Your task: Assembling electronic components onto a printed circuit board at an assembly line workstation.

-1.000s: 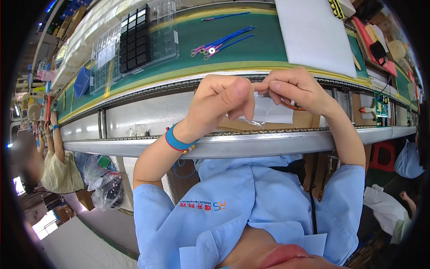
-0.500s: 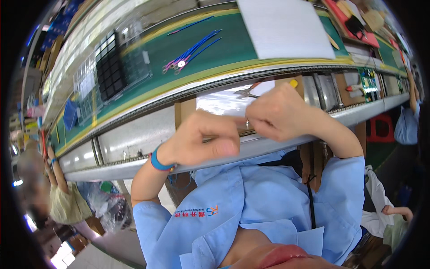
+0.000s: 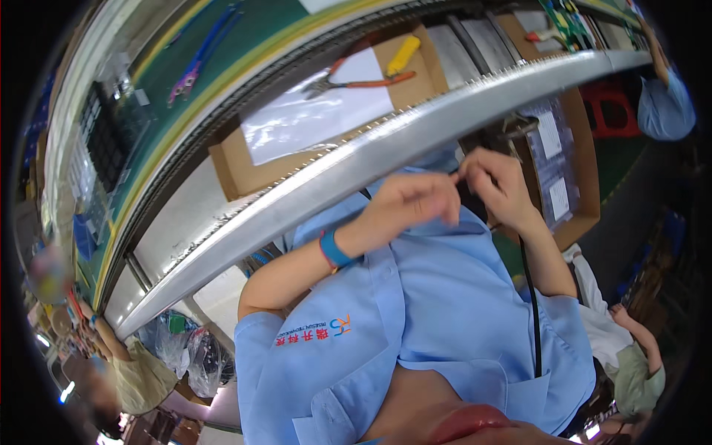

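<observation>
My left hand [image 3: 415, 205], with a blue band at its wrist, is held in front of my blue shirt, its fingers curled and slightly blurred. Its fingertips come close to those of my right hand [image 3: 495, 185], whose thumb and forefinger are pinched together. Whatever lies between the fingers is too small to make out. Both hands are on my side of a long metal rail [image 3: 319, 178]. Beyond the rail, orange-handled pliers [image 3: 356, 84] lie open on a white plastic sheet [image 3: 297, 122] inside a shallow cardboard box [image 3: 236, 167]. A yellow piece [image 3: 403, 57] lies beside the pliers.
On the green bench lie blue and pink cables [image 3: 199, 63] and a black gridded tray [image 3: 104, 137]. Right of my hands stands a cardboard box [image 3: 587, 174] with white-labelled packs. A red stool [image 3: 623, 111] is farther right. Other people are at both sides.
Both hands have come back from over the cardboard box to in front of my shirt, still close together. The view has shifted, and the pliers now show in full.
</observation>
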Tool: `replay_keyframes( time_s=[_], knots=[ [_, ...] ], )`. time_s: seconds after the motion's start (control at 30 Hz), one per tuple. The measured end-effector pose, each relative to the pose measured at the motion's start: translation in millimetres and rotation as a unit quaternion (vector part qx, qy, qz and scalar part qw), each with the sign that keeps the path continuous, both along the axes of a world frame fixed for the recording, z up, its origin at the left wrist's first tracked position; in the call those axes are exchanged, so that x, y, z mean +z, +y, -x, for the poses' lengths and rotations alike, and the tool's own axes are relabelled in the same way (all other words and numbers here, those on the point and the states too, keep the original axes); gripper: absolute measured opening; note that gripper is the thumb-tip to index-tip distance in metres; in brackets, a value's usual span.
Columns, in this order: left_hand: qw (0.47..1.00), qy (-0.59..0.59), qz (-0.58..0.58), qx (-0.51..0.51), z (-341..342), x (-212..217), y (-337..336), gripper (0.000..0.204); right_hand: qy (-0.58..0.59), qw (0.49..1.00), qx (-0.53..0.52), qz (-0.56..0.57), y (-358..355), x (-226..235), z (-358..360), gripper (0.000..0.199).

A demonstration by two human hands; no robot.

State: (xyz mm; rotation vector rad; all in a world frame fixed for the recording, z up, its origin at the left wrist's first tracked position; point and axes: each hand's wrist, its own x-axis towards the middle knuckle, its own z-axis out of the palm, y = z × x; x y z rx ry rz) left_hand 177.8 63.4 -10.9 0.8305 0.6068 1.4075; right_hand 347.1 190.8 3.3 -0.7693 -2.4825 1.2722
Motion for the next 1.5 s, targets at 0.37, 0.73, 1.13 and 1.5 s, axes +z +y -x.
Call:
replay_keyframes(
  time_s=[0.37,0.73,1.13,1.5],
  knots=[
    [0.991,-0.099,0.09,-0.013,-20,-45,8,0.059,0.063,0.966,-0.068,0.241,-10,-47,-36,0.02],
    [0.987,-0.107,0.097,-0.068,-11,-55,3,0.061,-0.016,0.974,0.065,0.217,4,-35,-29,0.015],
    [0.977,-0.173,0.116,-0.048,-14,-56,1,0.052,-0.094,0.994,0.043,-0.032,4,-38,-15,0.018],
    [0.985,0.142,-0.023,-0.091,11,-3,-20,0.027,0.097,0.971,0.149,-0.162,10,34,29,0.013]
  ],
)
